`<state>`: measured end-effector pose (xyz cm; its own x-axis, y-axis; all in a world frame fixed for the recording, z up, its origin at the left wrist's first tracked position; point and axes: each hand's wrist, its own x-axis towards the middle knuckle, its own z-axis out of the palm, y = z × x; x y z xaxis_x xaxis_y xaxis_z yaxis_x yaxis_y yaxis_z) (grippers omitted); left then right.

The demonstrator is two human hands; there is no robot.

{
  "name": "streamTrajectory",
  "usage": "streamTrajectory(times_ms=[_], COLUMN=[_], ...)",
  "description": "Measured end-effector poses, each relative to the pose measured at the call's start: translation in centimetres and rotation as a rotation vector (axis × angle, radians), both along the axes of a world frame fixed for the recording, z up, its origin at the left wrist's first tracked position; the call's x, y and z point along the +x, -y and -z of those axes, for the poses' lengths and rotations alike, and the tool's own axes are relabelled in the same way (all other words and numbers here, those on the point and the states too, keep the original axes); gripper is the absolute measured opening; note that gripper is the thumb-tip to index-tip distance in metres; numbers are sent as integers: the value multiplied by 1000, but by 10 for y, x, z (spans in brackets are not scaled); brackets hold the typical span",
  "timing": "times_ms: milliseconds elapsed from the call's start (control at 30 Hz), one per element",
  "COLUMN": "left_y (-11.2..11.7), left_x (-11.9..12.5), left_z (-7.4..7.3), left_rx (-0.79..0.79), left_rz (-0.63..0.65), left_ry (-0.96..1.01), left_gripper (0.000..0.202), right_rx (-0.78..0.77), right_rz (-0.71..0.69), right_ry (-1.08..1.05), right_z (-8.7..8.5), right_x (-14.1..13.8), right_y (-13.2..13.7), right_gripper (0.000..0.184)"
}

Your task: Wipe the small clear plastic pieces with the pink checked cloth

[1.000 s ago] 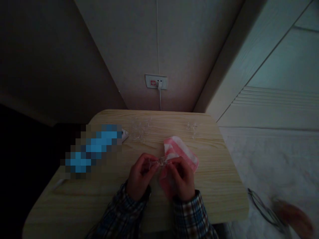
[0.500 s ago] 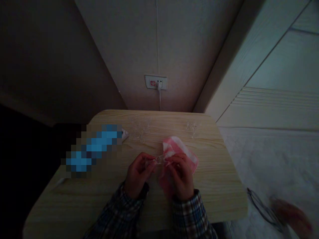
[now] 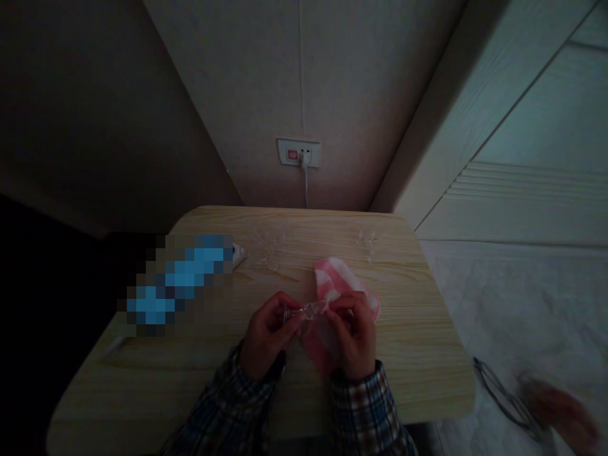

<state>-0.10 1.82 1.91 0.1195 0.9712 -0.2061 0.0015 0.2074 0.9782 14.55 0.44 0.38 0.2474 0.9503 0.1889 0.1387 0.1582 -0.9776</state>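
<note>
Between my hands lies a small clear stemmed cup (image 3: 314,310), held sideways above the table. My left hand (image 3: 265,335) pinches it by the stem, with the round foot showing by the fingers. My right hand (image 3: 354,334) is closed on a pink and white cloth (image 3: 342,273) at the cup's wide end. Part of the cloth hangs below the hands and part spreads out behind the right one. Whether the right fingers also grip the cup's rim is hard to see in the dim light.
On the wooden table (image 3: 408,354), several clear pieces (image 3: 270,244) stand at the back left and a few more (image 3: 368,240) at the back right. A blurred-out blue-screened device (image 3: 190,278) lies on the left. A plugged socket (image 3: 299,153) is on the wall.
My right hand has shifted slightly right with the cloth, and more of the cup's wide end shows. My left hand keeps its pinch on the stem. The view has tilted a little.
</note>
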Motion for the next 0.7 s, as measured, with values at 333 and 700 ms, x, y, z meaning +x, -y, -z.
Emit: streamTrajectory(times_ms=[333,700], left_y=[-1,1], left_x=[-4,0], left_z=[4,1], left_rx=[-20,51], left_rz=[-62,-83], left_ry=[50,85], left_gripper=[21,19], right_rx=[64,-20], right_rz=[-127,-141], right_ry=[53,79], right_z=[-3,-6], right_x=[1,-1], right_y=[-2,0], right_gripper=[15,11])
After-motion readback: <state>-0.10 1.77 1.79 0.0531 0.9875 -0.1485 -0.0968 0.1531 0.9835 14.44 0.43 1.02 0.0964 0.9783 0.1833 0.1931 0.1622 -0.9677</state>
